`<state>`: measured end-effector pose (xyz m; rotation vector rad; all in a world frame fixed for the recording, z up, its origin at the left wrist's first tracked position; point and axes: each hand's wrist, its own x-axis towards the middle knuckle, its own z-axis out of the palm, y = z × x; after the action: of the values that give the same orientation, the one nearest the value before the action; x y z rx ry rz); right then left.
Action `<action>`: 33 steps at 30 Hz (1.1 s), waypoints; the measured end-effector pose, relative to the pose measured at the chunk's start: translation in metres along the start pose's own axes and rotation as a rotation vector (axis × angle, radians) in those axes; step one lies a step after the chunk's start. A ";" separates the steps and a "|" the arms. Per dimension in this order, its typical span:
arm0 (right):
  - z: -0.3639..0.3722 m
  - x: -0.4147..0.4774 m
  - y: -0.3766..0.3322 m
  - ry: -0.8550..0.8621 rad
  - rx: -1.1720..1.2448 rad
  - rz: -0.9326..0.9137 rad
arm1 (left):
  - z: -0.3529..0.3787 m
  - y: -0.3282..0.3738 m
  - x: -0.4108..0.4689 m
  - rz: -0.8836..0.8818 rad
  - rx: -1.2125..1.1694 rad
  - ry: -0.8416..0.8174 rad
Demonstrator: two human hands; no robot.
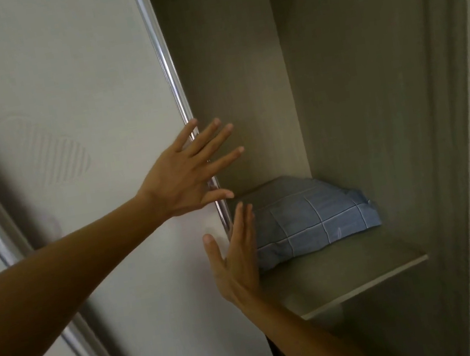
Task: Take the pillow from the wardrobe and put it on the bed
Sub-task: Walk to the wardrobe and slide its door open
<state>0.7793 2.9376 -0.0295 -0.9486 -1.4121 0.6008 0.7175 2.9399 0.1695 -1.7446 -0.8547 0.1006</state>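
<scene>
pillow point(311, 218): blue checked, lies on wardrobe shelf point(365, 268) | left hand point(186, 173): fingers spread, empty, at sliding door point(78, 110) edge | right hand point(237, 260): flat, empty, beside pillow | handling: likely soft, light; grip both short ends

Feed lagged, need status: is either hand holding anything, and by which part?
Nothing is held. Left hand and right hand are open by the door edge; the pillow lies untouched.

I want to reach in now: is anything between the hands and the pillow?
Nothing visible. The door is slid aside; the pillow lies alone on the shelf, just beyond the right hand. The left hand is open at the door edge.
</scene>
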 end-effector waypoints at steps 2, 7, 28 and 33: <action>0.015 -0.008 -0.007 -0.010 -0.005 -0.001 | 0.001 -0.007 -0.019 -0.017 0.017 -0.023; 0.044 -0.024 -0.023 -0.070 -0.012 0.001 | 0.003 -0.022 -0.055 -0.033 0.045 -0.076; 0.145 -0.077 -0.078 -0.321 0.045 -0.036 | 0.004 -0.070 -0.178 -0.126 0.236 -0.369; 0.166 -0.091 -0.090 -0.418 0.112 -0.059 | -0.007 -0.069 -0.191 -0.166 0.353 -0.574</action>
<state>0.5905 2.8464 -0.0204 -0.7136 -1.7477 0.8595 0.5472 2.8291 0.1658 -1.3152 -1.3038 0.6267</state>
